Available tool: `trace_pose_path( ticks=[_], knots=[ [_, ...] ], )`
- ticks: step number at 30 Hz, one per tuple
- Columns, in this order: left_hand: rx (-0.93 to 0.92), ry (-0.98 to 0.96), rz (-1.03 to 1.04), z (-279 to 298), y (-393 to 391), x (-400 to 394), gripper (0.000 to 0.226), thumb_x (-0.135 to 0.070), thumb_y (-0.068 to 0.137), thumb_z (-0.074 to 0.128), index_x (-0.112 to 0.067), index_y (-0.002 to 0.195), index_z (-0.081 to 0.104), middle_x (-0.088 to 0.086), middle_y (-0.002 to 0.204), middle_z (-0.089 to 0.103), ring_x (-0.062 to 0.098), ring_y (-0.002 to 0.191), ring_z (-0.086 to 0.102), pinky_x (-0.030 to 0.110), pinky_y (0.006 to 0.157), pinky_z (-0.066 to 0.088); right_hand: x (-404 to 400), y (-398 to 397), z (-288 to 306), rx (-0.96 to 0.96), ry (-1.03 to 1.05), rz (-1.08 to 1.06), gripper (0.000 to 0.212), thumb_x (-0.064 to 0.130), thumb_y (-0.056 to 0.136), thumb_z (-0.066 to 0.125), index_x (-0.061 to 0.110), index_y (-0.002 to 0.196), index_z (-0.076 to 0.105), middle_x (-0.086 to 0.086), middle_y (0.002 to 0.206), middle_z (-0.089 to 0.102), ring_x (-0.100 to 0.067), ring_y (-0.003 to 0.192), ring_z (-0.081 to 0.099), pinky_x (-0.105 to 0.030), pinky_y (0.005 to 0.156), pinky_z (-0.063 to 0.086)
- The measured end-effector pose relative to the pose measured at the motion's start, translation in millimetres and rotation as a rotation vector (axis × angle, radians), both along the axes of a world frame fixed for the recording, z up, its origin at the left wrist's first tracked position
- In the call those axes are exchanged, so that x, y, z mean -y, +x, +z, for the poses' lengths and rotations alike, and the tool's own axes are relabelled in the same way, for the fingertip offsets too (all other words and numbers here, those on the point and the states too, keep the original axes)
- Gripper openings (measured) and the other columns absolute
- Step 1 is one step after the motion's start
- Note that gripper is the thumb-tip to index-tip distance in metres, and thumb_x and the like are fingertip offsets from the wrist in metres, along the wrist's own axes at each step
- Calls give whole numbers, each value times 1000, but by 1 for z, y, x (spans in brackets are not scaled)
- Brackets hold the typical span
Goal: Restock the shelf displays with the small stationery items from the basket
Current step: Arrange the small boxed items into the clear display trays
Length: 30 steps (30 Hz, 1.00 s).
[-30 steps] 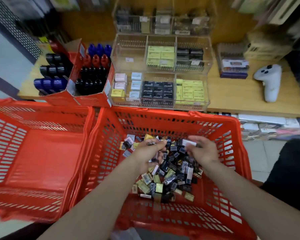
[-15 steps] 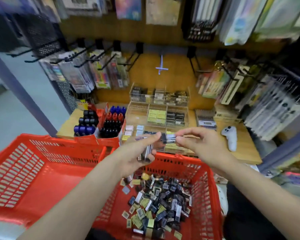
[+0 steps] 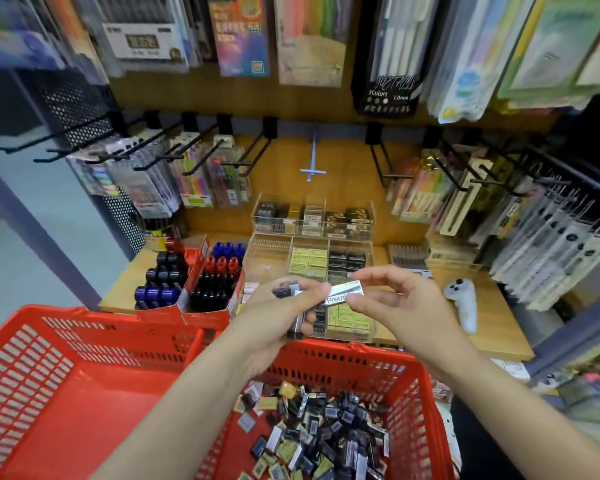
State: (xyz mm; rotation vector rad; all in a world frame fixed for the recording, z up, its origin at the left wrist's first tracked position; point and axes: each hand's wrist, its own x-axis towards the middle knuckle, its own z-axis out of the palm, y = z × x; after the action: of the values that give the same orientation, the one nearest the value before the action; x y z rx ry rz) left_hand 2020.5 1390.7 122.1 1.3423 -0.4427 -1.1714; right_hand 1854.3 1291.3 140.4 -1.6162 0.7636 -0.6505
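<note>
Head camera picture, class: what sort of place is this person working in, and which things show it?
Most likely a stationery shop aisle. Packaged pens hang on hooks, clear display trays hold small boxed items, and a red shopping basket carries loose stock.

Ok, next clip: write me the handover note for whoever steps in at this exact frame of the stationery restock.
Left hand: grips a few small dark packs, thumb on the white pack.
Right hand: fingers pinch the other end of the white pack, held above the clear display trays.
Right-side red basket: holds a big loose pile of small packs.
Left-side red basket: no items visible inside.
Done: a handful lifted out for sorting.
Left: place the held packs in matching tray compartments, then work through the pile.
</note>
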Motion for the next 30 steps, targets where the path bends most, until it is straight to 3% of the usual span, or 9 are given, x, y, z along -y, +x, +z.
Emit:
trace_pose_path(
  ticks=[4,8,13,16,19,23,26,30],
  knots=[
    [33,-16,54,2,2,9,11,-21,77,83,-15,82,76,1,69,64,10,55,55,22,49,46,6,5,-1,-112,-215,-63,28,21,72,85,33,93,73,11,91,72,2,80,68,-14,70,55],
    [61,19,90,3,15,32,17,-23,79,83,-13,88,73,-1,58,62,8,47,54,18,46,45,25,23,-3,-225,-515,-77,24,29,75,83,33,96,72,19,89,65,5,77,64,-7,69,51],
    [10,81,118,-9,45,76,24,-24,75,85,-13,93,73,2,60,64,10,51,55,22,48,46,65,59,-18,-267,-675,-63,24,28,77,82,30,99,75,19,89,64,5,80,62,-3,66,47],
    [-98,85,156,-23,67,99,30,-23,75,83,-12,100,72,6,76,72,11,55,57,25,53,50,100,83,-28,-347,-703,-81,20,32,79,81,29,98,75,21,82,62,6,76,61,-1,67,45],
    [-382,-25,257,-40,91,113,18,-4,88,68,-5,106,65,14,93,67,15,61,57,27,59,52,148,117,-34,-453,-668,-155,24,31,81,79,24,103,74,10,88,69,2,75,61,-5,68,46],
    [-528,-71,227,-65,118,117,27,6,92,48,-8,113,56,22,118,51,30,95,57,37,73,52,191,174,-44,-622,-671,-140,24,25,87,74,16,108,71,-4,97,72,-19,93,64,-31,86,55],
    [-532,-60,232,-72,132,119,26,9,96,45,-6,113,57,28,128,52,37,117,55,42,78,54,200,209,-55,-747,-679,-108,19,16,90,69,7,106,72,-11,101,71,-26,93,66,-25,78,50],
    [-662,-110,238,-78,140,119,30,8,92,52,-5,117,62,28,123,56,36,112,58,44,77,56,204,229,-59,-858,-645,-50,15,15,89,69,12,104,73,-7,104,71,-23,96,66,-26,85,52]
  ],
)
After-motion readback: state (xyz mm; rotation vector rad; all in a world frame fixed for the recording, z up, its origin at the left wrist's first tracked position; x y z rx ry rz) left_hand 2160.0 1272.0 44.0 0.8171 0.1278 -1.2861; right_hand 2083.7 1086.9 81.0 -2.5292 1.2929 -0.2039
